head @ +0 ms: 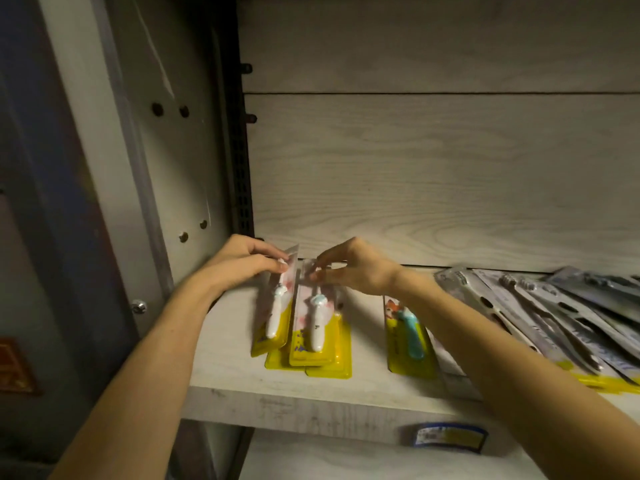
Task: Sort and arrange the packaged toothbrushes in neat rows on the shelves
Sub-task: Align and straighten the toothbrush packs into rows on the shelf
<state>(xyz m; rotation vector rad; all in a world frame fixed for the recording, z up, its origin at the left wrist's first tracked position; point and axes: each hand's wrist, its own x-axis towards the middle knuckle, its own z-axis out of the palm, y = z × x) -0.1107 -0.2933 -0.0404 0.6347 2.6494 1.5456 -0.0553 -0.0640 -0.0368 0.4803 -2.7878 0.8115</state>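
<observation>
Below both hands runs the pale shelf, with grey packs fanned out right of the right hand. Nearer that wrist lies a blue-brush pack. Between the hands sits a yellow stack, its top pinched by the right fingertips. The left hand grips a tilted pack just beside it.

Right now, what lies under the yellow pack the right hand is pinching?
Under that pack, pinched by the right hand, yellow card edges of other packs stick out. How many, and their toothbrushes, are covered.
</observation>
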